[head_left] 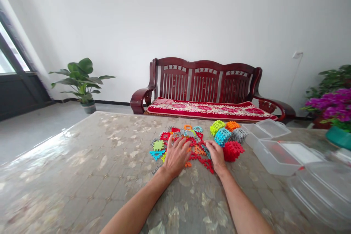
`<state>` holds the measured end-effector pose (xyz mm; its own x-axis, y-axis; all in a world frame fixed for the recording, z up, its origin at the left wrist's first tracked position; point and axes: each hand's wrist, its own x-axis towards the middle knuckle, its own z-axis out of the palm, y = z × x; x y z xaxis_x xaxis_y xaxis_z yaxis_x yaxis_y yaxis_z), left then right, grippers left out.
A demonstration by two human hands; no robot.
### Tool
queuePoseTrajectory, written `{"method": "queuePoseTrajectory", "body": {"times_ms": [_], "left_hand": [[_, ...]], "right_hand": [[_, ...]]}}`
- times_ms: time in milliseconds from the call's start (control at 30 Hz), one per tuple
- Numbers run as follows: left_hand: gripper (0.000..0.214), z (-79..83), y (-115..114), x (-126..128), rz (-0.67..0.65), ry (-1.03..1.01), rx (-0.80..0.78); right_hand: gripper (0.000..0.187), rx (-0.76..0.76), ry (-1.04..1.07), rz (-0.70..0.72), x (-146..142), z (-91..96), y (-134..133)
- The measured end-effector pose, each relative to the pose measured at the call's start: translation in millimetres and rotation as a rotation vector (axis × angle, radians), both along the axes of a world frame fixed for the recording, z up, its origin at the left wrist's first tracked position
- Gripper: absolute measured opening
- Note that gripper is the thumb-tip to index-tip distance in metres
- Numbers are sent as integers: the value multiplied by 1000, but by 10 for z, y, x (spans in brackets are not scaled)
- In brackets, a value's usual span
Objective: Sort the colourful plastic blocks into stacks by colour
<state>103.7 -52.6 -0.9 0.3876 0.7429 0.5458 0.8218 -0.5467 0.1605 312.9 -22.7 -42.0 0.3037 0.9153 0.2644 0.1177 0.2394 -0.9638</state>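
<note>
Pieces [195, 139]: scattered in a loose, many-coloured heap on the table [109, 193], under and around the left fingers; the heap's right side is reached by the right fingers.
Grey piece [206, 151]: placed right at the right fingertips; whether it is gripped or only touched cannot be told.
Left hand [177, 155]: laid palm down, fingers spread wide, nothing seen grasped; part of the heap is hidden by it.
Right hand [216, 155]: turned inward, fingers bent and drawn narrow.
Stacks [222, 137]: grouped by colour beyond the right hand, the red one [233, 151] just beside it.
Clear boxes [282, 168]: set farther right.
Bench [205, 84]: placed beyond the table, against the wall.
</note>
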Motion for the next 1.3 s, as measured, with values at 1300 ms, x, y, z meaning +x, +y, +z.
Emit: {"method": "queuePoseTrajectory", "body": {"times_ms": [1300], "left_hand": [[40,-254,335,-1205,522,-119,-384]], "right_hand": [[27,-49,-1176,-117,-387,419,0]]}}
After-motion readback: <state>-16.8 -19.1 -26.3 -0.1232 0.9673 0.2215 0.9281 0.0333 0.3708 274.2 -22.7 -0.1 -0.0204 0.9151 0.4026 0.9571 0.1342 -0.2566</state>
